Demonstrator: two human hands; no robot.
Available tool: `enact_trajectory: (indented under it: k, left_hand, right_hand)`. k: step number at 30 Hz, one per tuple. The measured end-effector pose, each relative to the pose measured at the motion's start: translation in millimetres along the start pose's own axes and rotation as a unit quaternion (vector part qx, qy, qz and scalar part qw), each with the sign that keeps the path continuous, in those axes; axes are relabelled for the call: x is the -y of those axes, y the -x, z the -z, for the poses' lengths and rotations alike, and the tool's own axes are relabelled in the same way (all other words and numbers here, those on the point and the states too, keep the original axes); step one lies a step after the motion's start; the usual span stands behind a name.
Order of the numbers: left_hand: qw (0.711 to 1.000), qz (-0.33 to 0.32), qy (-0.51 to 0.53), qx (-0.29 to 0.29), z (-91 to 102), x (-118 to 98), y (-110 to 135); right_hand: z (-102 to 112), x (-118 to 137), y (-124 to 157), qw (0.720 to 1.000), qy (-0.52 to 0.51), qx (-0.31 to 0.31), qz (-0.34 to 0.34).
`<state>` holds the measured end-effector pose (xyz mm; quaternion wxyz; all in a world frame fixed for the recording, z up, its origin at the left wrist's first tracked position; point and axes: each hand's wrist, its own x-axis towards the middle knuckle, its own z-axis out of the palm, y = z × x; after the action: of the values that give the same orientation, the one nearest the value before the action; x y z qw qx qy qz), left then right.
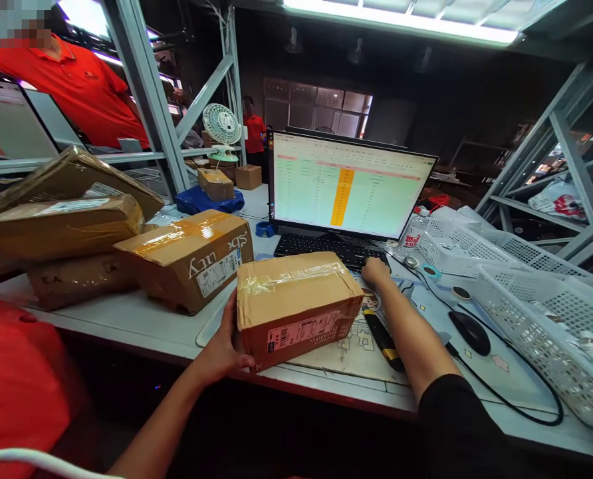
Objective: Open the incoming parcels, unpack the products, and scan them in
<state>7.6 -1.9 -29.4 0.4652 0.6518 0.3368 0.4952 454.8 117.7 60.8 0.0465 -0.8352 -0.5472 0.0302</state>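
Note:
My left hand [223, 347] grips the left end of a taped cardboard parcel [296, 303] that rests on the desk near its front edge, barcode label facing me. My right hand [375, 271] reaches past the parcel's far right corner to the black keyboard [321, 247], fingers curled down on the keys. A monitor [346, 186] behind the keyboard shows a green spreadsheet with an orange column. A black and yellow box cutter [382, 339] lies on the desk under my right forearm.
Several cardboard parcels [187, 256] are piled at left. White plastic baskets [540, 313] stand at right, with a black mouse [470, 331] and its cable beside them. A person in a red shirt [72, 80] stands at far left behind the metal rack; another stands farther back.

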Motion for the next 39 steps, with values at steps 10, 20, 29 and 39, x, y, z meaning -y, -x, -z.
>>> enact_trajectory:
  k: [10, 20, 29, 39]
  left_hand:
    - [1.0, -0.011, -0.021, 0.008, -0.2, -6, 4]
    - [0.992, -0.003, -0.009, -0.126, -7.4, -9, 0]
    - [0.993, -0.049, -0.04, -0.1, -12.5, -38, -3]
    - [0.958, -0.226, -0.159, -0.069, -14.6, -123, -72]
  right_hand:
    - [16, 13, 5, 0.998, 0.004, 0.043, 0.044]
    - [18, -16, 155, 0.983, 0.099, 0.032, 0.15]
    - [-50, -84, 137, 0.979, -0.124, 0.016, 0.161]
    - [46, 11, 139, 0.866, -0.492, 0.078, 0.033]
